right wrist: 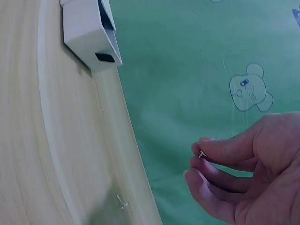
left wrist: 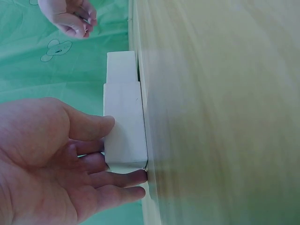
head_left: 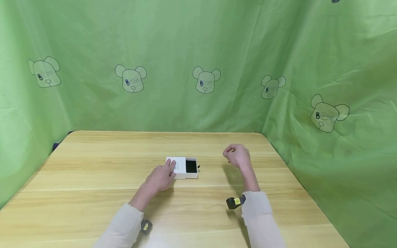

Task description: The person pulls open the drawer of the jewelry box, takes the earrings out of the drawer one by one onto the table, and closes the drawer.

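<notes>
A white drawer-style box [head_left: 180, 174] lies on the table, its inner tray [head_left: 194, 175] partly slid out to the right, showing a black lining [head_left: 191, 166]. My left hand [head_left: 160, 176] holds the box's outer sleeve by its left end; in the left wrist view the thumb presses the front face and the other fingers reach around the end. To the right of the box, my right hand [head_left: 238, 155] is raised over the table. Between thumb and fingertips it pinches a small shiny metal piece [right wrist: 202, 154], like an earring. A similar small metal piece [right wrist: 122, 202] lies on the table beneath that hand.
A black pull tab [head_left: 199, 166] sticks out of the tray's right end. The wooden table [head_left: 124, 148] is bordered by green curtains [head_left: 167, 41] printed with bear heads at the back and sides. Both wrists carry small black cameras.
</notes>
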Demonstrator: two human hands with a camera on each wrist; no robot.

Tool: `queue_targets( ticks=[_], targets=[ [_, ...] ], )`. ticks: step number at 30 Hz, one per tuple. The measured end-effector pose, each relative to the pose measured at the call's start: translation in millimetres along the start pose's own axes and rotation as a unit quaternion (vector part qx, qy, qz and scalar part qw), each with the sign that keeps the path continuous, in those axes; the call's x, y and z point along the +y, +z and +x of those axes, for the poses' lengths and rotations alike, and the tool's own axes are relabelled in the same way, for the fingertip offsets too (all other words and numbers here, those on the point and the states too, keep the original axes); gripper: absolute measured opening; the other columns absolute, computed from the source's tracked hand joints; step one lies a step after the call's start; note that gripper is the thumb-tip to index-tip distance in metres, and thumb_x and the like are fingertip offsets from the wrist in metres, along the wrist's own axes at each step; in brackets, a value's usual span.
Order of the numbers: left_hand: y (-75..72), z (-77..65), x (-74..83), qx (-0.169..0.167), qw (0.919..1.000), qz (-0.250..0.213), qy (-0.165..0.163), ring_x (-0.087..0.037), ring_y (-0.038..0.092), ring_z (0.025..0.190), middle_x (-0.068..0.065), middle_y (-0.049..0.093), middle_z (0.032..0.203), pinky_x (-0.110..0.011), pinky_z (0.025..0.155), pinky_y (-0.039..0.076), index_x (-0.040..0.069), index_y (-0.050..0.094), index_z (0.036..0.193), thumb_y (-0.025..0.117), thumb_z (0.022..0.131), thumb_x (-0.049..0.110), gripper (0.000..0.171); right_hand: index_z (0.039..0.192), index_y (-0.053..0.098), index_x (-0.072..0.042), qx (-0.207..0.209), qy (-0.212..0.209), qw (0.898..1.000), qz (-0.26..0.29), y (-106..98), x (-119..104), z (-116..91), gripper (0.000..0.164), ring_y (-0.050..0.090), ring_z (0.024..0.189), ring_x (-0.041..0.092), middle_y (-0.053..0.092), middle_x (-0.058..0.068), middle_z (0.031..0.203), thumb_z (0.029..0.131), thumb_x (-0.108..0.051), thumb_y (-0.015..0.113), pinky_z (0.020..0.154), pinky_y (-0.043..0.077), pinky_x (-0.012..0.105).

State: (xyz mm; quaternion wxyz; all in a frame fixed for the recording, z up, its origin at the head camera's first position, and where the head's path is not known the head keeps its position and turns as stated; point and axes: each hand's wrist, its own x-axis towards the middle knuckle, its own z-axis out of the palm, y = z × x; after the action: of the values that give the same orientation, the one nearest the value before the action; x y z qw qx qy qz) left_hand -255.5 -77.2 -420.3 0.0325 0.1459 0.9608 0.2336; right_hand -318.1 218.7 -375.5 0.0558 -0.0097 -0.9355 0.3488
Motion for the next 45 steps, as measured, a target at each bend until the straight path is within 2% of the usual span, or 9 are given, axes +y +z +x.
queue_targets(
  ticks=[6,9,15,25,36,38,41,43,45],
  targets=[
    [-0.4,0.5,0.3,0.001,1.0000,-0.003,-0.001,-0.034,0.064,0.087,-0.027,0.033,0.161,-0.042,0.089,0.054,-0.001,0.038,0.154,0.053,0.105,0.016,0.054,0.101,0.074,-0.003,-0.012,0.027,0.999,-0.015,-6,13,2,0.018,0.065,0.071,0.021,0.073,0.013,0.082,0.095,-0.019,0.068,0.061,0.046,0.029],
    [-0.9,0.4,0.7,-0.001,1.0000,-0.005,0.000,-0.026,0.056,0.071,-0.027,0.033,0.161,-0.038,0.080,0.053,-0.002,0.038,0.154,0.053,0.105,0.016,0.054,0.100,0.074,-0.002,-0.016,0.042,0.999,-0.018,-7,22,4,0.020,0.062,0.073,0.020,0.074,0.013,0.082,0.094,-0.021,0.070,0.066,0.046,0.031],
    [-1.8,0.4,0.8,-0.001,1.0000,-0.004,0.002,-0.020,0.047,0.061,-0.027,0.032,0.161,-0.036,0.077,0.052,-0.002,0.037,0.154,0.052,0.106,0.017,0.054,0.095,0.077,-0.004,-0.029,0.065,0.997,-0.034,-5,36,5,0.017,0.063,0.084,0.026,0.074,0.010,0.082,0.090,-0.019,0.071,0.077,0.048,0.038],
    [-1.7,-0.5,-0.1,-0.002,1.0000,-0.008,0.000,-0.016,0.038,0.056,-0.027,0.032,0.161,-0.029,0.061,0.043,-0.002,0.037,0.155,0.052,0.106,0.017,0.054,0.088,0.076,-0.003,-0.071,0.079,0.994,-0.037,2,45,5,0.009,0.059,0.071,0.019,0.069,0.003,0.070,0.085,-0.011,0.073,0.068,0.048,0.032],
    [-2.8,-0.7,1.9,-0.001,1.0000,-0.004,0.004,-0.021,0.046,0.061,-0.028,0.034,0.160,-0.035,0.072,0.051,-0.003,0.038,0.153,0.052,0.106,0.015,0.053,0.080,0.076,-0.006,-0.077,0.077,0.992,-0.068,11,52,8,0.008,0.063,0.071,0.020,0.073,0.007,0.073,0.084,-0.013,0.074,0.073,0.051,0.036],
    [-2.3,-0.5,1.7,0.002,1.0000,-0.002,0.004,-0.026,0.056,0.069,-0.028,0.034,0.159,-0.036,0.075,0.051,-0.003,0.039,0.153,0.052,0.106,0.015,0.052,0.081,0.076,-0.005,-0.076,0.075,0.992,-0.068,11,52,8,0.008,0.063,0.071,0.020,0.073,0.007,0.074,0.084,-0.012,0.074,0.071,0.052,0.035],
    [-1.5,-0.6,1.7,0.006,1.0000,-0.001,0.002,-0.038,0.066,0.098,-0.027,0.035,0.159,-0.039,0.083,0.053,-0.003,0.040,0.153,0.052,0.106,0.016,0.052,0.082,0.076,-0.004,-0.077,0.074,0.992,-0.068,11,52,9,0.009,0.063,0.071,0.020,0.073,0.008,0.076,0.085,-0.012,0.075,0.067,0.052,0.032],
    [-1.2,-0.6,1.6,0.006,1.0000,-0.004,-0.001,-0.040,0.066,0.102,-0.027,0.035,0.160,-0.040,0.085,0.053,-0.002,0.040,0.153,0.053,0.106,0.016,0.052,0.084,0.077,-0.003,-0.079,0.074,0.992,-0.066,11,52,9,0.009,0.063,0.072,0.020,0.073,0.009,0.078,0.085,-0.012,0.075,0.065,0.052,0.031],
    [-1.1,-0.7,1.5,0.004,1.0000,-0.008,-0.004,-0.038,0.066,0.094,-0.027,0.034,0.160,-0.039,0.081,0.053,-0.002,0.040,0.153,0.053,0.105,0.016,0.052,0.086,0.077,-0.002,-0.079,0.076,0.992,-0.064,11,52,8,0.010,0.063,0.073,0.020,0.073,0.009,0.079,0.086,-0.011,0.074,0.065,0.051,0.030]
  ],
)
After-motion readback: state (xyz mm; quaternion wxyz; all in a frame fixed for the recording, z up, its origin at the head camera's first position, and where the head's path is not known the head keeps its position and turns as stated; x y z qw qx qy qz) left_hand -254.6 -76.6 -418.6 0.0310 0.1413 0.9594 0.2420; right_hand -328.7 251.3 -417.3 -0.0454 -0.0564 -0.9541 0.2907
